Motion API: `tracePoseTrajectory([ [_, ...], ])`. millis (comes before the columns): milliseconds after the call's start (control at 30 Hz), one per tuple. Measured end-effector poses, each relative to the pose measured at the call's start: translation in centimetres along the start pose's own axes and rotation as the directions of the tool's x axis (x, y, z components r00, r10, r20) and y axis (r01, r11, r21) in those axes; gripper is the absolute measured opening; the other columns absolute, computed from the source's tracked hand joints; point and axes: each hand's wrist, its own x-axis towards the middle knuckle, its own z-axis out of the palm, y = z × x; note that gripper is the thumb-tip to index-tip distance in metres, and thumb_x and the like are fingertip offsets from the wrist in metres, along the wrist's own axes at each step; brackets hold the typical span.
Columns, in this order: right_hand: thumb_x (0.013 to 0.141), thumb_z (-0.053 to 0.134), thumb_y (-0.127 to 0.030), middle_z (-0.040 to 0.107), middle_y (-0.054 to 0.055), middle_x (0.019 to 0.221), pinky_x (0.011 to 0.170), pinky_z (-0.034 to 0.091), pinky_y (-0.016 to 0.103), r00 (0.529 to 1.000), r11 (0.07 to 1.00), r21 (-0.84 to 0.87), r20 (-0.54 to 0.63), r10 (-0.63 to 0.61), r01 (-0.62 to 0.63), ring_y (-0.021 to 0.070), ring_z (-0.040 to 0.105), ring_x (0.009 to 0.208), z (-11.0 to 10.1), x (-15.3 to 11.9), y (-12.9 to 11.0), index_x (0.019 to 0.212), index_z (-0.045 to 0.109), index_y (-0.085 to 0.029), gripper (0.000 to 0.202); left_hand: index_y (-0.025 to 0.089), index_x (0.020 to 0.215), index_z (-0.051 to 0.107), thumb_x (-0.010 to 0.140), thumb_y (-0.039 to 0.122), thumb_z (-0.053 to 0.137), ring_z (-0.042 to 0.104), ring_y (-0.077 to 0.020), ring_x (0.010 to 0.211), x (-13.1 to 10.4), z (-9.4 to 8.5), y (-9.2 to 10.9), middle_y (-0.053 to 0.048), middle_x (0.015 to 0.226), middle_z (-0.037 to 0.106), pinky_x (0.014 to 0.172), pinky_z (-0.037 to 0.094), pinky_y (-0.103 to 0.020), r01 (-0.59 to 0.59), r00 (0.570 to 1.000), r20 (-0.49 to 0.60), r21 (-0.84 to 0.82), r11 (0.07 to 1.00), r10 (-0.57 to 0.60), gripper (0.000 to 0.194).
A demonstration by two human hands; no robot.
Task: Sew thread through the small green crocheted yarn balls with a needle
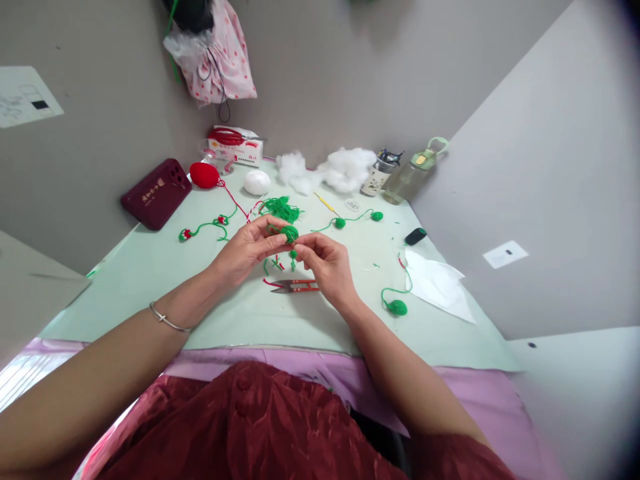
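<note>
My left hand (250, 248) is closed round a small green yarn piece (289, 233) over the middle of the table. Close beside it my right hand (326, 262) pinches at the piece's lower right edge; what lies between its fingertips is too small to make out. Just below the fingers a little green yarn bit (293, 255) shows. Thread snips (293, 287) with orange handles lie under my right hand, which covers their right end. Behind my left hand is a loose tangle of green yarn (283, 209).
Around the table are a red yarn ball (204, 175), a white ball (257, 182), stuffing (347, 169), a crochet hook (326, 203), green crocheted pieces (397, 307), a phone (157, 195), a bottle (413, 175), a pen cup (379, 176), white paper (437, 287) and a black-capped object (415, 236).
</note>
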Motion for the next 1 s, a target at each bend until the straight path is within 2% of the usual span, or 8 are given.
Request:
tracePoseTrajectory([
  [233,0.077,0.077,-0.041,0.063,-0.003,0.066,0.054,0.044,0.022,0.996,0.991,0.098,0.014,0.085,-0.086,0.0083,0.054,0.055,-0.2,0.5,0.5,0.084,0.060,-0.018,0.028,0.020,0.093,0.069,0.075,0.032,0.084,0.067,-0.0158,0.087,0.0,-0.1,-0.3,-0.001,0.096,0.070,0.093,0.054,-0.037,-0.034,0.999,-0.012,0.050,0.998,0.034,0.026],
  [367,0.077,0.077,-0.038,0.063,-0.004,0.070,0.058,0.050,0.024,0.998,0.988,0.143,0.025,0.051,-0.054,0.0107,0.062,0.060,-0.3,0.6,0.7,0.086,0.054,-0.020,0.030,0.019,0.095,0.068,0.074,0.032,0.084,0.068,-0.0173,0.086,0.2,-0.3,-0.7,-0.001,0.094,0.070,0.091,0.054,-0.036,-0.052,0.999,0.004,0.154,0.987,0.052,0.030],
  [533,0.093,0.062,-0.038,0.066,0.000,0.079,0.064,0.050,0.026,0.998,0.981,-0.182,-0.006,-0.069,0.067,0.0119,0.064,0.065,-0.9,0.2,-0.1,0.087,0.060,-0.020,0.019,0.019,0.096,0.068,0.074,0.033,0.084,0.067,-0.0170,0.086,0.1,-0.1,-0.6,-0.001,0.091,0.069,0.084,0.052,-0.032,-0.054,0.999,0.007,0.230,0.972,0.053,0.030],
  [700,0.089,0.069,-0.030,0.065,0.001,0.084,0.064,0.044,0.027,0.976,0.905,-0.374,-0.005,-0.219,0.201,0.0105,0.054,0.064,-1.5,0.3,-0.3,0.084,0.071,-0.021,0.010,0.019,0.094,0.069,0.072,0.035,0.084,0.067,-0.0181,0.084,-0.1,0.2,-0.5,-0.003,0.091,0.071,0.078,0.051,-0.032,0.003,0.999,0.042,0.276,0.961,-0.016,0.031],
  [767,0.087,0.070,-0.028,0.064,0.001,0.082,0.063,0.043,0.027,0.973,0.909,-0.357,-0.001,-0.230,0.214,0.0107,0.053,0.065,-1.7,0.4,-0.4,0.080,0.071,-0.021,0.010,0.019,0.092,0.069,0.072,0.034,0.084,0.066,-0.0176,0.080,-0.1,0.3,-0.6,-0.002,0.087,0.070,0.075,0.050,-0.031,0.030,0.997,0.054,0.288,0.957,-0.047,0.030],
  [867,0.086,0.072,-0.036,0.067,0.002,0.085,0.059,0.043,0.027,0.973,0.958,-0.221,-0.105,-0.208,0.181,0.0105,0.054,0.064,-1.9,0.6,-0.9,0.081,0.069,-0.020,0.017,0.019,0.089,0.068,0.071,0.033,0.083,0.064,-0.0172,0.072,0.0,0.4,-0.6,-0.001,0.078,0.069,0.071,0.050,-0.032,0.082,0.993,0.059,0.311,0.947,-0.105,0.027],
  [933,0.087,0.071,-0.046,0.069,0.002,0.085,0.051,0.039,0.025,0.982,0.991,-0.072,-0.145,-0.119,0.109,0.0091,0.053,0.057,-2.1,0.7,-1.3,0.084,0.063,-0.021,0.027,0.019,0.088,0.068,0.071,0.033,0.082,0.064,-0.0171,0.070,0.0,0.4,-0.6,0.000,0.075,0.068,0.071,0.050,-0.033,0.100,0.989,0.071,0.313,0.945,-0.128,0.026],
  [1000,0.087,0.068,-0.055,0.069,0.001,0.079,0.044,0.034,0.023,0.998,0.998,0.064,-0.060,0.009,-0.005,0.0080,0.051,0.050,-2.1,0.7,-1.6,0.086,0.055,-0.022,0.036,0.019,0.088,0.069,0.072,0.034,0.081,0.064,-0.0172,0.071,0.0,0.3,-0.5,-0.001,0.075,0.068,0.072,0.049,-0.033,0.100,0.987,0.091,0.305,0.947,-0.133,0.025],
])
